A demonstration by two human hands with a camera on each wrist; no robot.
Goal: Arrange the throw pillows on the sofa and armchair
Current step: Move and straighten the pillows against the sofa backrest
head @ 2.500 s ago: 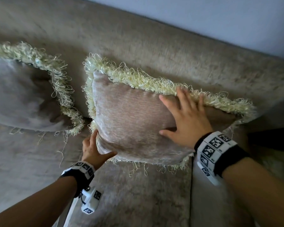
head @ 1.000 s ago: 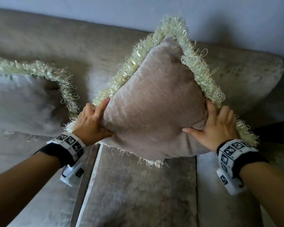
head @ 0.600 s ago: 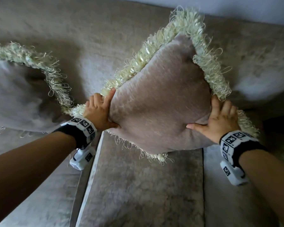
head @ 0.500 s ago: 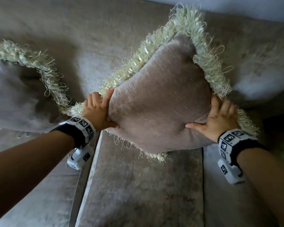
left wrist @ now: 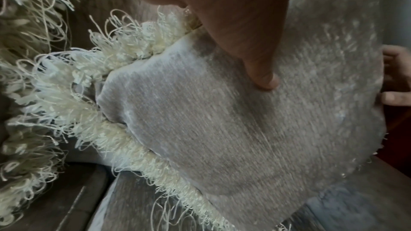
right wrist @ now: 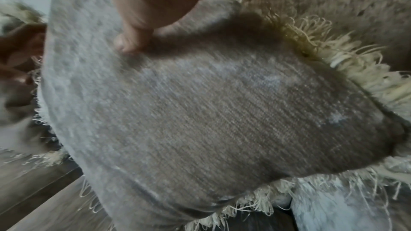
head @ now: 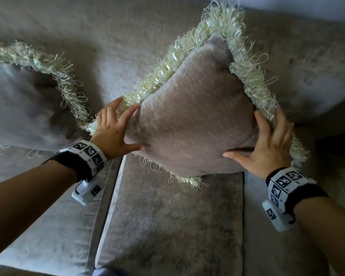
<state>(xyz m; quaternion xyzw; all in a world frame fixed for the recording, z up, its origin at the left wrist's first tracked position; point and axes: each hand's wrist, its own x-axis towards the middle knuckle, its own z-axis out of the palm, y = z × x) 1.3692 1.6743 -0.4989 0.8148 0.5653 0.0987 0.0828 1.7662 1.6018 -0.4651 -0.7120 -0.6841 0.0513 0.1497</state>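
A: Status of the fringed pillow [head: 189, 120]?

B: It is stood on one corner, diamond-wise, on the sofa seat [head: 167, 226] and leaned on the sofa back [head: 112, 42]. A second pillow [head: 22, 108] is propped further left, its fringe just beside the first.

A: Hands?

B: The left hand [head: 113, 129] is laid against the left corner, fingers spread and loose, thumb pressed into the front face. The right hand [head: 267, 144] is set flat at the right corner, fingers extended over the fringe [head: 253, 84], thumb dented into the fabric. Nothing is clenched; the pillow is braced, not gripped.

A: Handling?

B: Judged light and very soft: dimples are seen under both thumbs. Velvety cover, probably slippery. The fringe is loose and would snag, so hold is best taken at opposite corners on the body.

A: Change versus half a second ago?

B: The left fingers have been opened from a curled grip at the corner. The pillow's pose is unchanged.
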